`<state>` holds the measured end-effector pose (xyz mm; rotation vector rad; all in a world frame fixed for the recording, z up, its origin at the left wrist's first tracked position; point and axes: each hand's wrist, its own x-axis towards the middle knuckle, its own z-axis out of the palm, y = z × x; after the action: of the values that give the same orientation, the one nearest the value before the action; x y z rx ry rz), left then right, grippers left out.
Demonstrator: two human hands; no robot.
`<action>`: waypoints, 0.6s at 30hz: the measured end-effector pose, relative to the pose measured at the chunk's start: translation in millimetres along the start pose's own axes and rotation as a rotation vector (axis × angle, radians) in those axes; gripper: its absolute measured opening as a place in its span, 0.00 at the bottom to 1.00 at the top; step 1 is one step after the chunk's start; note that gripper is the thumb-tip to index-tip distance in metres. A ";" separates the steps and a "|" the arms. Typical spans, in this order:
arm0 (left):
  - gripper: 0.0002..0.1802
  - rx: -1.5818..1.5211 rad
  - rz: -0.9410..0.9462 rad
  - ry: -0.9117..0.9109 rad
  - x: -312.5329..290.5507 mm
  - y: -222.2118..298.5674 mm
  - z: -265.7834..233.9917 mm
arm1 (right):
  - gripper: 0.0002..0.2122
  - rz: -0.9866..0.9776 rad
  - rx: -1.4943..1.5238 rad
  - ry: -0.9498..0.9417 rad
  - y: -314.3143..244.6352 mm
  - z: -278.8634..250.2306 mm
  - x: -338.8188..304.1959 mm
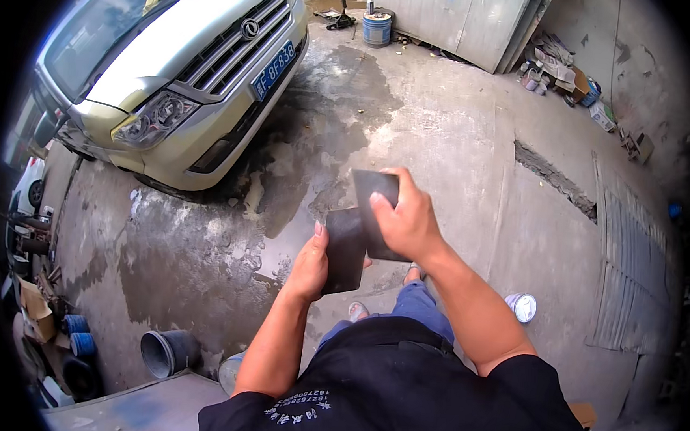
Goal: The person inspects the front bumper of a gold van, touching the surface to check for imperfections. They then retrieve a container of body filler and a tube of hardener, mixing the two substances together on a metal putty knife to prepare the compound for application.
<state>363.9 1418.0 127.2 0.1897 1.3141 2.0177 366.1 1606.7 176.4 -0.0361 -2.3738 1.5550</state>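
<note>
My left hand (307, 267) grips a thin, dark grey rectangular sheet (345, 251), its thumb laid along the left edge. Slightly higher and to the right, my right hand (410, 218) pinches a second dark rectangular sheet (380, 184), thumb on the front face and fingers behind. The two sheets overlap or meet along their inner edges in front of my body; whether they touch, I cannot tell. Both look flat and stiff, but what they are made of is unclear. Most fingers of the left hand are hidden behind its sheet.
A pale van (170, 110) stands at the upper left on wet, stained concrete. A blue bucket (377, 31) is at the back, a dark bucket (169, 353) at the lower left. To my right are a white can (521, 307), a floor trench (554, 179) and corrugated sheeting (635, 257).
</note>
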 end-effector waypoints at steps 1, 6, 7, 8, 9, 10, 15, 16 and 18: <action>0.37 -0.067 0.092 -0.037 1.4 4.7 7.6 | 0.16 0.070 -0.047 0.046 3.9 -12.4 13.6; 0.29 -0.101 0.120 -0.059 -6.4 6.0 9.3 | 0.19 0.004 0.021 0.189 24.5 -44.5 11.3; 0.27 -0.028 0.108 -0.049 -6.5 4.7 2.9 | 0.20 -0.051 -0.034 0.218 16.8 -44.7 9.7; 0.25 0.044 0.095 -0.039 -6.9 3.6 -0.9 | 0.20 -0.071 -0.042 0.185 13.2 -45.4 8.2; 0.24 0.074 0.096 -0.034 -8.0 3.1 -2.6 | 0.20 -0.092 -0.050 0.154 10.0 -45.8 7.2; 0.22 0.101 0.102 -0.034 -7.7 4.9 -1.0 | 0.18 -0.081 -0.017 0.063 8.1 -49.4 8.1; 0.15 0.282 0.098 -0.033 -4.5 8.3 7.1 | 0.08 -0.103 -0.134 -0.358 0.9 -48.5 7.0; 0.14 0.361 0.083 -0.036 -4.3 9.4 8.2 | 0.09 -0.130 -0.138 -0.422 1.7 -42.4 6.1; 0.13 0.452 0.077 -0.045 -3.7 10.2 11.4 | 0.10 -0.185 -0.144 -0.552 6.3 -31.5 4.7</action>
<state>367.1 1421.8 142.1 0.4960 1.7412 1.7377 369.0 1638.2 183.4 0.6402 -2.7925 1.4378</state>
